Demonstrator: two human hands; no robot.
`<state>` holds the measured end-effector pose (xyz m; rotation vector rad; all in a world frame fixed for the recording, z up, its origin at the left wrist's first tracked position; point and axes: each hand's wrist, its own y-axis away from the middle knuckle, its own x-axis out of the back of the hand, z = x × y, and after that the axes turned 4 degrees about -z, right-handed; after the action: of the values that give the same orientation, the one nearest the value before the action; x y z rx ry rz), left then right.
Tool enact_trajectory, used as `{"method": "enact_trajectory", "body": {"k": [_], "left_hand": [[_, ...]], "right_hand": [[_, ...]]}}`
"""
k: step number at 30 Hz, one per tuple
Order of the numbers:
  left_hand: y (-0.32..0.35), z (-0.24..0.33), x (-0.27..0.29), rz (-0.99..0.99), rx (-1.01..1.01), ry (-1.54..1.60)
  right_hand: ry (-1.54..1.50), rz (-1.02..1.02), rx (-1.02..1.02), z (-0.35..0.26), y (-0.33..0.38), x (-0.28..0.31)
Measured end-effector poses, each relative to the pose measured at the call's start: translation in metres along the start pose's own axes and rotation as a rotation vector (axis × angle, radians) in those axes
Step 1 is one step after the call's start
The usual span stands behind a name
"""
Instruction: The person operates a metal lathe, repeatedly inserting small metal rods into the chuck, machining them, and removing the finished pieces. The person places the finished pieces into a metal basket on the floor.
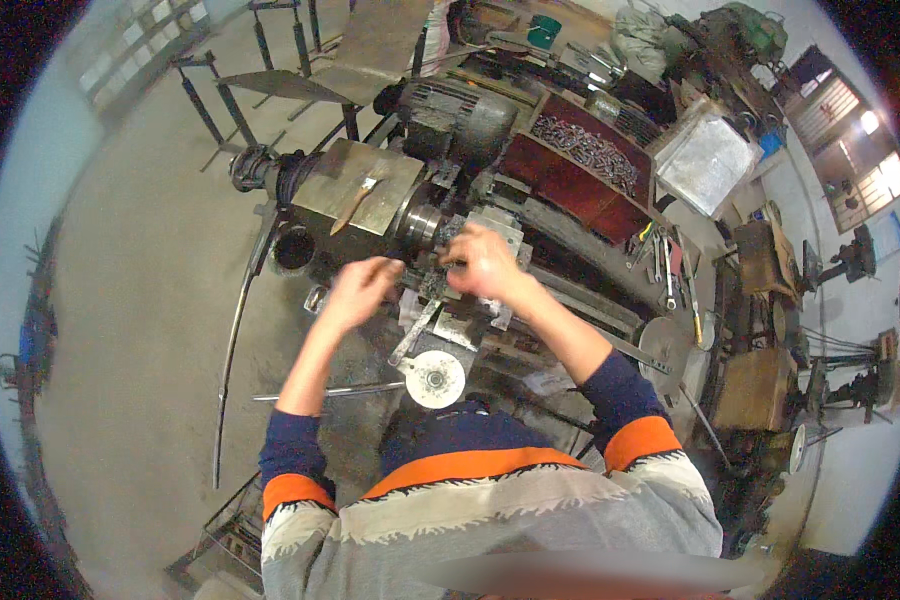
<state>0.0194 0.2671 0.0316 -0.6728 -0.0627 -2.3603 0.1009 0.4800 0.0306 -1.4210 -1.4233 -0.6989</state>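
A metal lathe stands in front of me, with its round chuck (423, 224) at the middle of the view. My right hand (485, 265) is at the tool post just right of the chuck, fingers curled closed around something too small to make out. My left hand (365, 290) hovers left of it, below the chuck, its fingers loosely bent and apart with nothing seen in them. Below both hands is a metal crank handle (416, 333) by a pale round handwheel (436, 379). A wooden-handled brush (353, 207) lies on the lathe's headstock cover (375, 175).
Behind the lathe bed a red-brown tray (570, 185) holds many small metal parts (592, 150). Wrenches (668, 272) and pliers lie at the right. An electric motor (457, 115) sits behind the headstock. A long metal rod (232, 350) leans at the left.
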Motion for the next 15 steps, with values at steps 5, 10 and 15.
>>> {"method": "enact_trajectory", "body": {"k": [5,10,15], "left_hand": [[0.053,-0.028,0.098,0.254,0.233,-0.131],[0.142,-0.061,0.156,0.475,0.503,-0.567],[0.200,-0.105,0.161,0.364,0.763,-0.787]], "right_hand": [[0.183,-0.162,-0.214,0.040,-0.038,-0.022],[0.072,-0.160,-0.247,0.061,-0.047,-0.055],[0.136,-0.172,-0.268,0.070,-0.055,-0.064]]}}
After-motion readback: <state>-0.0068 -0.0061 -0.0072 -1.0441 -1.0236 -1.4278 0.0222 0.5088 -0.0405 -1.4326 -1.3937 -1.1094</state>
